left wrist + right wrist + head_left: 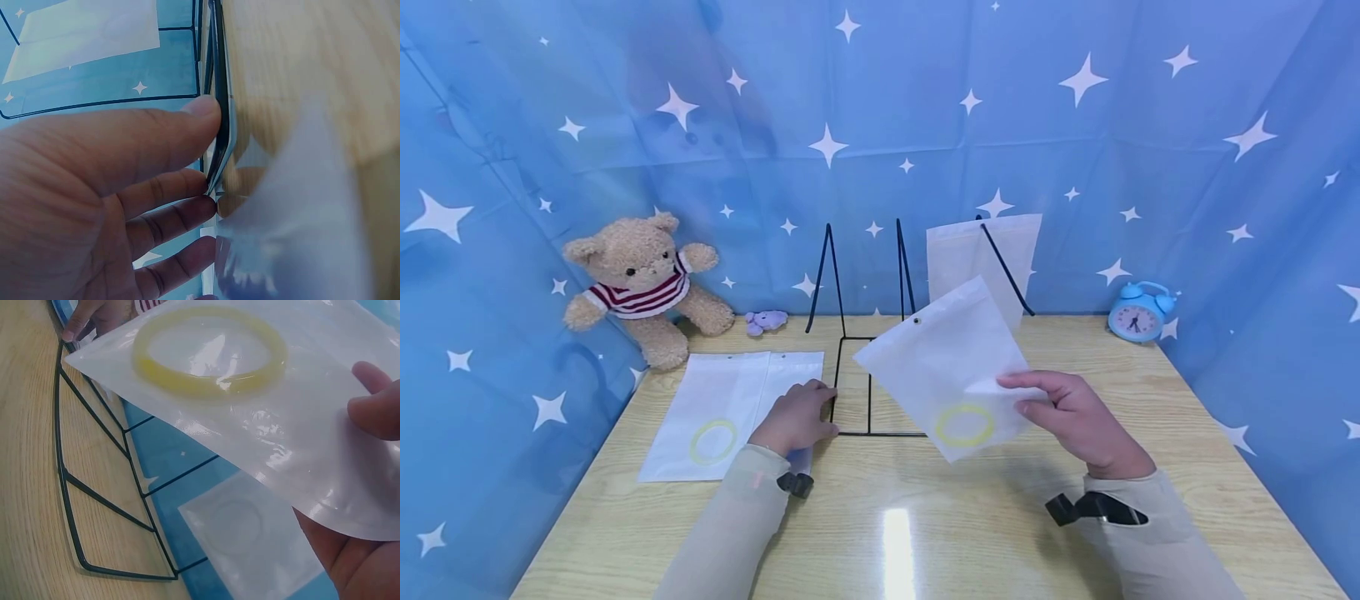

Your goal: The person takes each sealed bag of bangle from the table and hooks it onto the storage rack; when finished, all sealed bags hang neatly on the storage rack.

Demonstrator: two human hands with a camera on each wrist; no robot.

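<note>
My right hand [1078, 417] pinches a translucent white pouch [951, 358] by its right edge, thumb on one face and fingers behind. A yellow ring [940, 427] shows inside the pouch, and a small hole is near its upper corner. The pouch is held tilted over a black wire display rack [880, 434]. At the rack's front left corner, my left hand [797, 417] grips the base wire; the left wrist view has the thumb on the wire [222, 119]. Another white pouch [947, 258] hangs from the rack's right hook, partly hidden behind the held one.
White pouches [700, 392] lie overlapping left of the rack, one with a yellow ring, partly under my left forearm. A teddy bear [640, 271] and a small purple toy [766, 322] sit at the back left. A blue alarm clock [1137, 317] stands back right, before a starry curtain [910, 100].
</note>
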